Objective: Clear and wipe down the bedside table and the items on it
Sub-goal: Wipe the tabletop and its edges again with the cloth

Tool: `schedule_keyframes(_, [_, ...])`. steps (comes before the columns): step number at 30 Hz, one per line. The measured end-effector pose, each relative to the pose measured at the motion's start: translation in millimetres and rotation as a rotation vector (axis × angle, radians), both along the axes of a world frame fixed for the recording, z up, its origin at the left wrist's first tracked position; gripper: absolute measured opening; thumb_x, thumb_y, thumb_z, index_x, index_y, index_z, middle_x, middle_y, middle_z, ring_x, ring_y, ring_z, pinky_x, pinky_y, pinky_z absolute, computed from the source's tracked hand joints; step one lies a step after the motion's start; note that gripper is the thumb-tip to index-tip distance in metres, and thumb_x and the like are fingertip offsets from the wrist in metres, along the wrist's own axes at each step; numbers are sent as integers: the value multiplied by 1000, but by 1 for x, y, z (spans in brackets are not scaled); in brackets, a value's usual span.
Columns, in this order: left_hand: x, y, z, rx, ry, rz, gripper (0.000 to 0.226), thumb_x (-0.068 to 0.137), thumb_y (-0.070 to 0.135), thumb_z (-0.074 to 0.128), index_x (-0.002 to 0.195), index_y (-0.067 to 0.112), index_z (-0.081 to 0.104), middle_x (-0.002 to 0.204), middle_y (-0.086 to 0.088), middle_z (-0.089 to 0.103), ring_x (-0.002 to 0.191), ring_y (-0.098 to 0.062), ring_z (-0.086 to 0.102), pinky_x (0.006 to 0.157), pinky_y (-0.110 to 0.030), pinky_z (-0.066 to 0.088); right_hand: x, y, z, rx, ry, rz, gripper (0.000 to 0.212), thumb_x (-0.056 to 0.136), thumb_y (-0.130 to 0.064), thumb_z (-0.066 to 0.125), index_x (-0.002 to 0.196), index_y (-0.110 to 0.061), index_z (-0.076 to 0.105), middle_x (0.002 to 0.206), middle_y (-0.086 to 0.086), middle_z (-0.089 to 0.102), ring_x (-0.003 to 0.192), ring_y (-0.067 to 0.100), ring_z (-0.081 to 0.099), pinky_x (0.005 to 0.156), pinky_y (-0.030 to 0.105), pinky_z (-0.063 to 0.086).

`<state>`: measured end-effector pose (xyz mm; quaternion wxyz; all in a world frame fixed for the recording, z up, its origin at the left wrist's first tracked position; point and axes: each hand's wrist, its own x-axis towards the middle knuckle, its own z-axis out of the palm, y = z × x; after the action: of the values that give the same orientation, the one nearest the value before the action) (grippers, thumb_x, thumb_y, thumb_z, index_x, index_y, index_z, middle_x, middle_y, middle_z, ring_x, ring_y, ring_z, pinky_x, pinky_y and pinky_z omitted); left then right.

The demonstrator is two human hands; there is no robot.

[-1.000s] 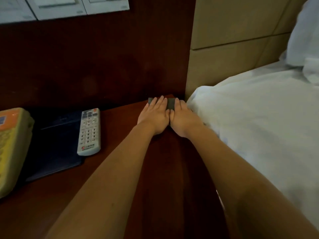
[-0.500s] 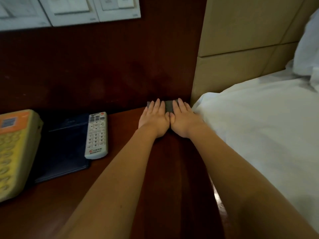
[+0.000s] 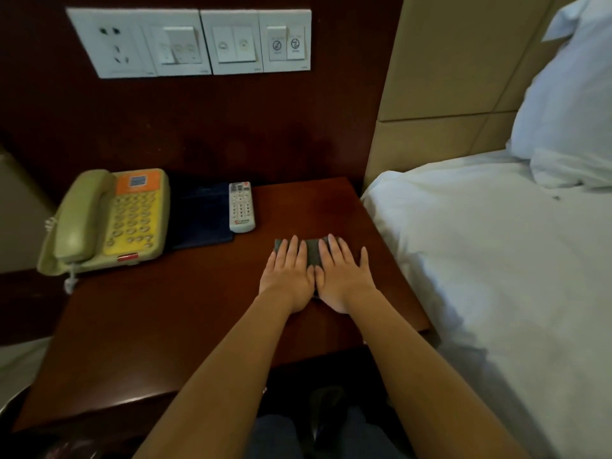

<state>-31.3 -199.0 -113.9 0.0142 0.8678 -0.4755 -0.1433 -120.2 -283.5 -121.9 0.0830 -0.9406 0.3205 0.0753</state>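
A cloth [image 3: 313, 252] is pinned flat on the table's [image 3: 165, 326] bedward half by the left hand [image 3: 287, 276] and right hand [image 3: 344, 280], fingers straight; its long axis runs crosswise, the remote [image 3: 241, 207] lying nearer the left.

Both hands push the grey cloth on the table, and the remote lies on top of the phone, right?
No. The head view shows the remote on the dark folder beside the phone, not on it. The left hand and right hand do press the grey cloth on the table.
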Motion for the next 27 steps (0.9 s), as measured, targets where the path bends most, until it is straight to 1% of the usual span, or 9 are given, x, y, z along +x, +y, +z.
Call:
schedule_keyframes(6, [-49,61,2,30,2,-3,57,103,36,8,149,13,-15,156,-5,-23,144,-20,-19,119,-36,-7,-47,64,4,47,49,-32,59,102,-42,11,152,-21,-11,159,0,-18,146,18,-17,115,53,-10])
schedule_keyframes(13, [-66,90,7,26,12,-7,57,103,38,8,149,15,-16,156,-2,-25,144,-17,-21,119,-36,-8,-63,97,15,88,108,-86,59,102,-43,9,151,-21,-16,157,0,-24,145,18,-21,114,52,-12])
schedule_keyframes(19, [-63,88,8,6,3,-6,56,102,38,8,149,17,-17,155,-2,-26,143,-18,-23,118,-38,-10,-62,95,16,54,64,-95,57,102,-42,8,151,-22,-13,158,0,-22,145,18,-20,114,52,-13])
schedule_keyframes(27, [-40,54,7,-20,-24,98,56,102,36,7,150,15,-15,156,-4,-24,144,-20,-20,117,-39,-10,-28,62,14,13,39,-71,56,102,-43,8,152,-26,-9,160,-1,-16,146,18,-15,116,54,-11])
